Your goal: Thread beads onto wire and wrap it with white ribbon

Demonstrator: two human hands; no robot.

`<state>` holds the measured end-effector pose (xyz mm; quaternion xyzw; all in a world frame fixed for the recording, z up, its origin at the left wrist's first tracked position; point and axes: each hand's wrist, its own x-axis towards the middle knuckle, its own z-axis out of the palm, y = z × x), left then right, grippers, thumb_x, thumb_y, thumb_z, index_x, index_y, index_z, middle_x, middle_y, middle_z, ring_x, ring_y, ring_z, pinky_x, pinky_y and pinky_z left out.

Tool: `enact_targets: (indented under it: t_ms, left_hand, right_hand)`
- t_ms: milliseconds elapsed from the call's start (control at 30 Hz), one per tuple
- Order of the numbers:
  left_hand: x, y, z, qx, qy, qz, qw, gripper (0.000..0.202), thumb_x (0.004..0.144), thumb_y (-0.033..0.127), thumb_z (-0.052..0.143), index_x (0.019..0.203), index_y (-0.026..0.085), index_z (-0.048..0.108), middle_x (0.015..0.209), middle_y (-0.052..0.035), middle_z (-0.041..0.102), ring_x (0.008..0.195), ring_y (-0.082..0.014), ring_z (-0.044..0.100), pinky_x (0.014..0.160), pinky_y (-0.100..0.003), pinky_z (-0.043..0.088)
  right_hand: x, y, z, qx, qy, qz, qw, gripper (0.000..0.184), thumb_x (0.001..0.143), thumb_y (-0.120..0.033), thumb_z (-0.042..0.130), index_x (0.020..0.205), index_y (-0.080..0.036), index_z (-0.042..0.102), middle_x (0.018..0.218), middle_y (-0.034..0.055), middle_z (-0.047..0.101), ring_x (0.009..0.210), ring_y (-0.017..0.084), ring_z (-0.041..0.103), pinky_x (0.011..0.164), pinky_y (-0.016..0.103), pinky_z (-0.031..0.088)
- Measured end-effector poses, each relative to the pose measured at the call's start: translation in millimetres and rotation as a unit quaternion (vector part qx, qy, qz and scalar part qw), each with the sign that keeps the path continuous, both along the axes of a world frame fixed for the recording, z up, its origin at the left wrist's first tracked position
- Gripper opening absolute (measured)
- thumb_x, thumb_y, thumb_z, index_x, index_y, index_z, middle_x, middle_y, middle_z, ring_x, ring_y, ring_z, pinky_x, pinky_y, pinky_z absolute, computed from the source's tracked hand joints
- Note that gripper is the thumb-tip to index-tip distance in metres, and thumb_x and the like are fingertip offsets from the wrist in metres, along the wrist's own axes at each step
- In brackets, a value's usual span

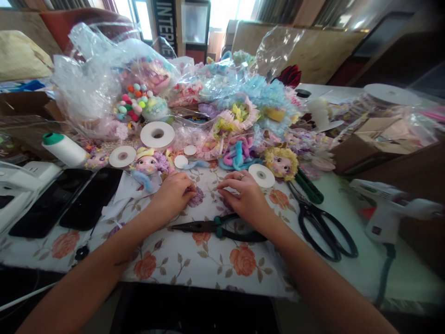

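My left hand (174, 194) rests low over the flowered cloth (167, 260), its fingers curled together; whatever they may hold is hidden or too small to make out. Across a short gap, my right hand (245, 194) has its fingers stretched and apart, with nothing visible in them. Long-nose pliers (201, 226) lie below the hands, their handles partly under my right wrist. Beside the right hand is a white ribbon spool (261, 176). Blue and purple fuzzy strands (238, 155) lie just beyond. A doll head with yellow curls (281, 163) sits to the right.
Large black-handled scissors (325, 227) and a white glue gun (380, 204) lie at right, near a cardboard box (368, 144). Two dark phones (91, 198) and a thread cone (66, 148) are at left. Plastic-wrapped craft pieces (222, 83) pile up behind.
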<state>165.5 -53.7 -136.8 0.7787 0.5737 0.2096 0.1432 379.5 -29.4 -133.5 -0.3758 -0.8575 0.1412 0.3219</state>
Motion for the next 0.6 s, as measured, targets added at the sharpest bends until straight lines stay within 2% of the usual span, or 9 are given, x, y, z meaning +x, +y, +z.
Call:
enact_targets:
  t_ms: [133, 267, 433, 600]
  left_hand:
    - [-0.1, 0.5, -2.0, 0.026, 0.012, -0.002, 1.000, 0.012, 0.079, 0.012, 0.059, 0.078, 0.016, 0.070, 0.083, -0.0059, 0.065, 0.085, -0.0235, 0.055, 0.080, -0.038, 0.042]
    - [-1.2, 0.0, -2.5, 0.072, 0.020, -0.002, 0.997, 0.015, 0.083, 0.018, 0.057, 0.078, 0.016, 0.071, 0.083, -0.0069, 0.066, 0.084, -0.0238, 0.055, 0.079, -0.038, 0.042]
    - [-1.3, -2.3, 0.4, 0.119, -0.029, 0.020, 0.992, 0.016, 0.085, 0.018, 0.054, 0.085, 0.018, 0.070, 0.086, -0.0060, 0.067, 0.087, -0.0236, 0.057, 0.081, -0.037, 0.044]
    - [1.4, -3.7, 4.2, 0.135, -0.068, 0.030, 0.988, 0.015, 0.085, 0.019, 0.055, 0.086, 0.017, 0.069, 0.086, -0.0064, 0.067, 0.087, -0.0232, 0.057, 0.081, -0.037, 0.044]
  right_hand:
    - [-6.5, -1.6, -3.6, 0.019, -0.021, 0.030, 0.999, 0.008, 0.080, -0.014, 0.063, 0.083, -0.018, 0.069, 0.086, 0.0073, 0.064, 0.089, 0.022, 0.051, 0.082, 0.038, 0.045]
    - [-16.1, -0.1, -2.3, 0.033, -0.059, 0.046, 0.997, 0.009, 0.082, -0.013, 0.062, 0.081, -0.017, 0.070, 0.086, 0.0073, 0.065, 0.084, 0.021, 0.050, 0.081, 0.037, 0.042]
    - [-29.0, 0.3, 4.0, 0.019, -0.166, 0.061, 0.984, 0.008, 0.081, -0.013, 0.063, 0.079, -0.017, 0.070, 0.086, 0.0075, 0.064, 0.087, 0.022, 0.049, 0.081, 0.037, 0.038]
    - [-39.5, -1.0, 7.6, 0.030, -0.243, 0.069, 0.967, 0.015, 0.086, -0.011, 0.052, 0.078, -0.014, 0.064, 0.085, 0.0100, 0.063, 0.087, 0.023, 0.050, 0.076, 0.036, 0.037]
